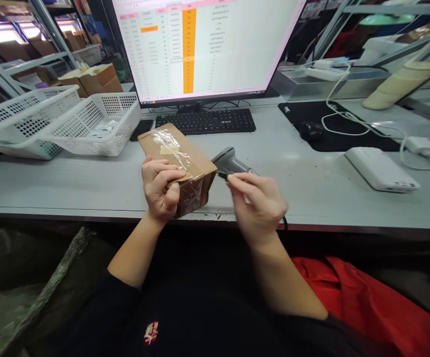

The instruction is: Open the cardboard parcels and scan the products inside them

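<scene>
**Taped cardboard box (190, 157) in the left hand (160, 187), small dark item (223, 175) in the right hand (258, 202)**

A pale surface (311, 198) spans the middle of the frame. A monitor (230, 54) showing a spreadsheet with an orange column stands at top centre. White perforated baskets (96, 148) sit at the left, and a black mouse pad (345, 143) lies at the right. A black keyboard (207, 120) lies below the monitor.

The box is tilted at the centre of the frame, near the surface's front edge; the left hand grasps its left side, fingers over the top. A white block-shaped device (378, 168) lies right of centre. Behind the box's right end is a grey handheld device (232, 161). The right hand, slightly blurred, pinches the dark item close to the box's right corner; whether they touch cannot be told.
</scene>
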A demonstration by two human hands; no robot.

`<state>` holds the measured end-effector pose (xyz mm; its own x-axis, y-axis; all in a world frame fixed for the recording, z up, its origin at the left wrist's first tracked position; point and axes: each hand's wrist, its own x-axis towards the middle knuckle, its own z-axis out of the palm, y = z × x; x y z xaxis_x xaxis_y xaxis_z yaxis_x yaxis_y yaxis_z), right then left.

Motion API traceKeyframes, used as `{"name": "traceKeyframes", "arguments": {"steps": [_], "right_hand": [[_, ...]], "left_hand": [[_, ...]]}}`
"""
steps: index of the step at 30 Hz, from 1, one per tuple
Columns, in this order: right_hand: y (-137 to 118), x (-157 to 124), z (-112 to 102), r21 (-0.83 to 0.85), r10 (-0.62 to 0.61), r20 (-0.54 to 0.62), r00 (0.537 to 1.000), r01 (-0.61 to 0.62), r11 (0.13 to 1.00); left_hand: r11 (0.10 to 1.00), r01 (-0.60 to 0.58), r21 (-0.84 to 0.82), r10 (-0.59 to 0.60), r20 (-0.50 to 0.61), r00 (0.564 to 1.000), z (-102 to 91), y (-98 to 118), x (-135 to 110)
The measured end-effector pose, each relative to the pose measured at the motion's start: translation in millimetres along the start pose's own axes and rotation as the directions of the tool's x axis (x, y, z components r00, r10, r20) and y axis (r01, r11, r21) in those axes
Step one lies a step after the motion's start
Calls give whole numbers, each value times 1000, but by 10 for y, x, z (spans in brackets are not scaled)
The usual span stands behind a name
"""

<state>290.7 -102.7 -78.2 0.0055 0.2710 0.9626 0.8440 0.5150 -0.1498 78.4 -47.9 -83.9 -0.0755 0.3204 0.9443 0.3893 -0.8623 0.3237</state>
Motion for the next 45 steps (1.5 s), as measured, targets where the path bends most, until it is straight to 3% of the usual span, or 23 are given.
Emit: {"name": "traceKeyframes", "arguments": {"steps": [3,8,12,20,25,29,32,36,39,41,43,45], "right_hand": [[30,17,-95,-3,52,-16,999,-52,999],[-145,34,-119,85,-61,89,994,53,995],[-232,26,-25,109,-102,101,990,91,990],[-174,60,-2,41,-37,84,996,33,999],[-62,56,-32,-41,80,79,994,-77,996],[-35,-18,-73,14,126,104,987,-128,992],[-58,-102,-65,190,302,180,936,-334,923],[-55,-159,49,461,500,367,784,-620,635],[-11,-125,151,576,522,460,719,-689,441],[46,-48,215,583,485,521,702,-708,398],[145,90,310,552,457,509,729,-684,476],[288,287,474,497,442,425,790,-612,615]], "left_hand": [[1000,9,-20,-9,-21,1000,4,-10,-14],[1000,9,-30,-9,-13,1000,57,-10,-15],[999,14,-31,-15,-25,1000,66,-13,-18],[999,7,-45,-8,-22,1000,50,-26,-16],[1000,-3,-22,3,-13,1000,43,-9,-7],[1000,-9,16,9,9,1000,37,19,-9],[999,-15,36,15,-1,1000,47,46,-18],[999,-24,-31,26,60,998,-8,-3,17],[979,43,-200,-12,157,988,-169,-184,108],[944,157,-291,-92,225,970,-309,-363,194],[888,300,-350,-205,283,937,-433,-551,285],[820,422,-388,-317,305,898,-514,-712,359]]}}
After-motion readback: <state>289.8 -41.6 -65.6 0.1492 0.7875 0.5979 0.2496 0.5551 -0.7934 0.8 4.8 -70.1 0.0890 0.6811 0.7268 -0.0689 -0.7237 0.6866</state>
